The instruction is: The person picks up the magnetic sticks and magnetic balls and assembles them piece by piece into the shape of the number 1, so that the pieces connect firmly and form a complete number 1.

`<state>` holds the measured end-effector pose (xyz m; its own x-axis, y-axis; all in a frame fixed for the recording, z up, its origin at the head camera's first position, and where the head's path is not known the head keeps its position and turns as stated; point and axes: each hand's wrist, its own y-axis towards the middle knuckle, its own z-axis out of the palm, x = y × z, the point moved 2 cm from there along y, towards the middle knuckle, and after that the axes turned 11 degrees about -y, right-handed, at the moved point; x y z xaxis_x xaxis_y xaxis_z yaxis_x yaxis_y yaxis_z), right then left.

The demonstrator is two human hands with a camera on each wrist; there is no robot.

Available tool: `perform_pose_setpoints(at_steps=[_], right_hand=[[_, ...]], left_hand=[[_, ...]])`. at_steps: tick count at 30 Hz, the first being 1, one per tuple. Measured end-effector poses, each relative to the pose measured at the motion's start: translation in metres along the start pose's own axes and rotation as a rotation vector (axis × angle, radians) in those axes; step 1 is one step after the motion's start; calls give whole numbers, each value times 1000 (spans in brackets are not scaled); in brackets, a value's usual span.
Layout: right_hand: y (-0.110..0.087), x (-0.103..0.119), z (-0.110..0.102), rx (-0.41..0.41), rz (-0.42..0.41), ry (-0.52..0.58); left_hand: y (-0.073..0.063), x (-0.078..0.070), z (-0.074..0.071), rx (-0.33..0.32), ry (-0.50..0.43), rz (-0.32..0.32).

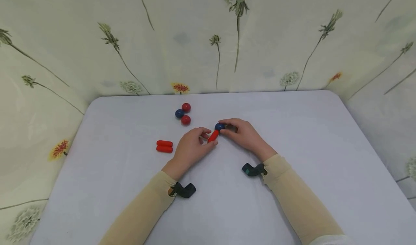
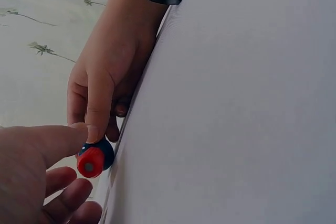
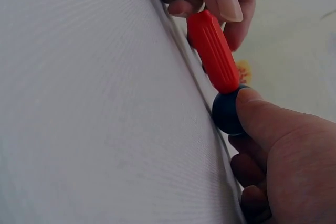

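Observation:
My right hand (image 1: 242, 134) pinches a dark blue ball (image 1: 219, 126) between thumb and fingers. One end of a red ridged rod (image 3: 214, 53) meets this ball, and a small grey spot shows on its other end in the left wrist view. My left hand (image 1: 192, 145) is around the rod, thumb on one side and loosely bent fingers on the other. In both wrist views a gap appears between the left fingers and the rod (image 2: 90, 163); the left hand does not visibly grip it.
Two more red rods (image 1: 164, 146) lie side by side left of my left hand. Farther back, a blue ball (image 1: 180, 114) sits against two red balls (image 1: 186, 120). The white table (image 1: 292, 122) borders a flower-patterned curtain (image 1: 195, 64). Each wrist wears a small dark camera (image 1: 185, 190).

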<state>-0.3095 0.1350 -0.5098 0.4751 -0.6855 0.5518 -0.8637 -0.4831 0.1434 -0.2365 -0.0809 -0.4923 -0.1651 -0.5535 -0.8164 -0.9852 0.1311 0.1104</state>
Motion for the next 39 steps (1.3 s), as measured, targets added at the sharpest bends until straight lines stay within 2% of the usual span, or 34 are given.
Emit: perform_pose_setpoints(at_steps=[9,16,29,34,39], right_hand=[[0,0,0,6,7,0],[-1,0,-1,15,15,10],[-1,0,-2,31,5,14],[-1,0,-2,30,6,12],[-2,1,-2,22,3,16]], left_hand=[[0,-3,-22,-25,18,-25],[12,-5,-43,-68,69,-50],[27,20,-73,-157,70,-88],[30,25,-78,-137,99,-125],[35,27,-79,-97,178,-131]])
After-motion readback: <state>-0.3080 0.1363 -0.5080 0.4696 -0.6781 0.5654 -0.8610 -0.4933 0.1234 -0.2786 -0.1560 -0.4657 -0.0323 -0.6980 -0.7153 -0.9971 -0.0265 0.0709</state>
